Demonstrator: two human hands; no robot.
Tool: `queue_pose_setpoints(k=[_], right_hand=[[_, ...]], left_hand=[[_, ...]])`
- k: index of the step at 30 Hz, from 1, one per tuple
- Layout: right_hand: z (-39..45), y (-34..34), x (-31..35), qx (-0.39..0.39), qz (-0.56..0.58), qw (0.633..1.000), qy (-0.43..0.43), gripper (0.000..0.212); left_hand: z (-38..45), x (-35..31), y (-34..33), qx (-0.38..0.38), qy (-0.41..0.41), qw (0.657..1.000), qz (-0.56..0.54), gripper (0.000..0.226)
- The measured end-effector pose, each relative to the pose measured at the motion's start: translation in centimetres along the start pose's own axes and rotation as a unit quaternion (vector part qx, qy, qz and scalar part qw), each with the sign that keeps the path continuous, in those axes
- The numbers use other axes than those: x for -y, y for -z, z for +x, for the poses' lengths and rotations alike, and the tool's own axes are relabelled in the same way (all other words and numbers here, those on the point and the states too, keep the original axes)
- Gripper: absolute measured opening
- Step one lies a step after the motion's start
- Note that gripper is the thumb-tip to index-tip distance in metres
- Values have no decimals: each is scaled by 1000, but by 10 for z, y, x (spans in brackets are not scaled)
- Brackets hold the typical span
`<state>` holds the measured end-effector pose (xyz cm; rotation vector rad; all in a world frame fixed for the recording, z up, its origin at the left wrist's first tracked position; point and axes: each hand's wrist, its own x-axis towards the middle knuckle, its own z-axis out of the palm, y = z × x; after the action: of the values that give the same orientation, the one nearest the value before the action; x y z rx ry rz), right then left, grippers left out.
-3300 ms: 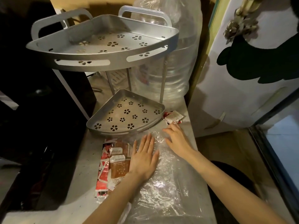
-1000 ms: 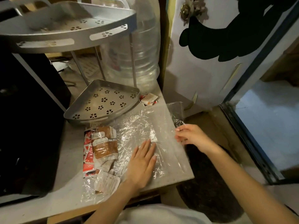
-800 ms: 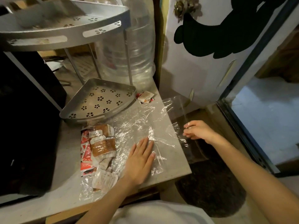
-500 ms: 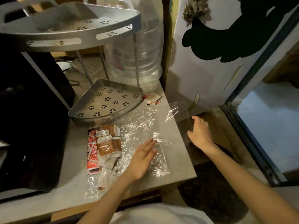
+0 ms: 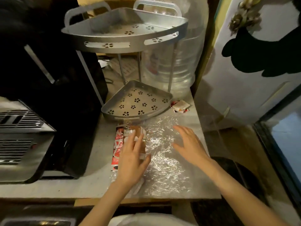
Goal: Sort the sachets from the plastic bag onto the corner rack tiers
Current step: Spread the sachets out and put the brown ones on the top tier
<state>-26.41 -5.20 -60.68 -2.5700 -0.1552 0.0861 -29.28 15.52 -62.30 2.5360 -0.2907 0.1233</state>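
Two hands are down over the plastic bag (image 5: 164, 154), which lies flat and crinkled on the grey tabletop (image 5: 99, 162). Our left hand (image 5: 132, 160) rests flat on the pile of sachets (image 5: 118, 144) at the bag's left end, fingers (image 5: 134, 141) straight and a bit spread, not curled round anything. Those packets are red and brown; they overlap and the hand covers part of them, so we can't give a count. Our right hand (image 5: 189, 145) sits over the clear middle of the bag with fingers loosely spread, holding nothing; we can't tell if it touches the plastic.

Counting the rest: one corner rack with two tiers, the lower tier (image 5: 138, 101) just behind the sachets and the upper tier (image 5: 125, 31) above it, both bare metal with flower-shaped holes. One small clump of loose sachets (image 5: 180, 106) lies on the tabletop right of the lower tier, apart from the bag.

One big clear water jug (image 5: 175, 62) stands behind the rack. A black appliance (image 5: 48, 79) fills the left side, and a white door (image 5: 244, 70) with a dark cut-out shape is on the right. The room's dim.
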Motion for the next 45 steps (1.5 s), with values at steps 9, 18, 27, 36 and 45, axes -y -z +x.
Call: queue_pose_setpoints(k=[9, 18, 27, 36, 45], right_hand=[[77, -24, 59, 142, -63, 981, 120, 99], [97, -42, 68, 174, -63, 977, 104, 101], [95, -51, 65, 171, -33, 982, 78, 105], [98, -35, 54, 251, 45, 967, -1, 37], [93, -12, 25, 205, 233, 944, -110, 34]], left_hand=[[-66, 19, 8, -42, 172, 984, -34, 77], [-74, 17, 7, 23, 257, 966, 28, 60], [-65, 15, 8, 35, 255, 966, 3, 56], [-44, 28, 23, 82, 260, 956, -108, 40], [7, 46, 53, 108, 290, 879, -362, 37]])
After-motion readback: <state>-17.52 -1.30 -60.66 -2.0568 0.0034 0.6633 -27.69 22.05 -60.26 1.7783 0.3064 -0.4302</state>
